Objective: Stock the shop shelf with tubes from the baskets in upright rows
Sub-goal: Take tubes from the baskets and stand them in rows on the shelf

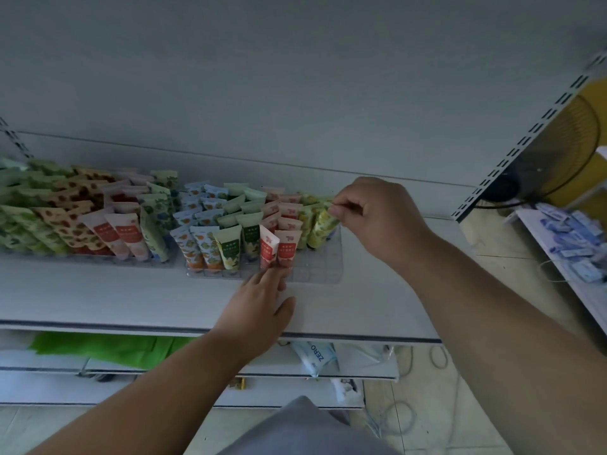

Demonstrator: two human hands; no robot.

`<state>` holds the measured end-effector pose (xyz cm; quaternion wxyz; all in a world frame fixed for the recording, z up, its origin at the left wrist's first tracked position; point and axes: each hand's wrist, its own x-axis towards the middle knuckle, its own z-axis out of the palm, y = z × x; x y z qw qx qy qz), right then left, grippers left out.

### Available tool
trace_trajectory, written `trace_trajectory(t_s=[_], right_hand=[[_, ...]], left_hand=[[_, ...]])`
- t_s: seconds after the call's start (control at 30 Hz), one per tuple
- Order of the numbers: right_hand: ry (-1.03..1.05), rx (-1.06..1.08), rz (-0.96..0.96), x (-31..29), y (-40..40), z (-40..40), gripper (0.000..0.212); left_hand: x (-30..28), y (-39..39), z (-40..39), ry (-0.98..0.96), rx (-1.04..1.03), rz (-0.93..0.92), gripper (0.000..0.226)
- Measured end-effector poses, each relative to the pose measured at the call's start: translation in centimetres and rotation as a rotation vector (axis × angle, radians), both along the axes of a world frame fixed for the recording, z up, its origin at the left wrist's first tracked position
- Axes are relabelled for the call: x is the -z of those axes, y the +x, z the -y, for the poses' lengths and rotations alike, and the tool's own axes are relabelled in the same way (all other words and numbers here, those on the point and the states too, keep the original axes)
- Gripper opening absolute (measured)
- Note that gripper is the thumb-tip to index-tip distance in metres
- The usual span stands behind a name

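The shelf [98, 290] is pale grey-white. At left stand green leaf-print tubes [19, 218] and cream tubes with red spots [70, 221]; mid-frame, pink-and-red tubes [126, 236], blue tubes with orange fruit [197, 244], plain green ones [243, 238] — then a yellow-green floral tube [320, 229]. At far right, a yellow fan [574, 142].

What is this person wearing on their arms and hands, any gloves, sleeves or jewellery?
Nothing shows on either. The left hand and right hand are bare, with no gloves, rings or watch in view. Both forearms are uncovered as far as the picture reaches. Grey clothing shows at the bottom edge.
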<state>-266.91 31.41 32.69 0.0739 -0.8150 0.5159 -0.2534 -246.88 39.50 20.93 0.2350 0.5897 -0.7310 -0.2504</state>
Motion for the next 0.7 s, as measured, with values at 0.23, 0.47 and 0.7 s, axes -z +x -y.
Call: trace_trajectory(t_s=[0.23,0.47,0.7], right_hand=[[0.073,-0.057,-0.164,1.3,2.0,0.7,0.010],[0.063,-0.018,-0.154,1.3,2.4,-0.3,0.013],[0.010,-0.195,-0.025,-0.5,3.6,-2.1,0.020]], left_hand=[[0.3,0.1,0.0,0.003,0.006,-0.003,0.045],[0.1,0.1,0.0,0.009,0.007,0.004,0.046],[-0.9,-0.5,-1.4,-0.023,-0.101,-0.027,0.037]])
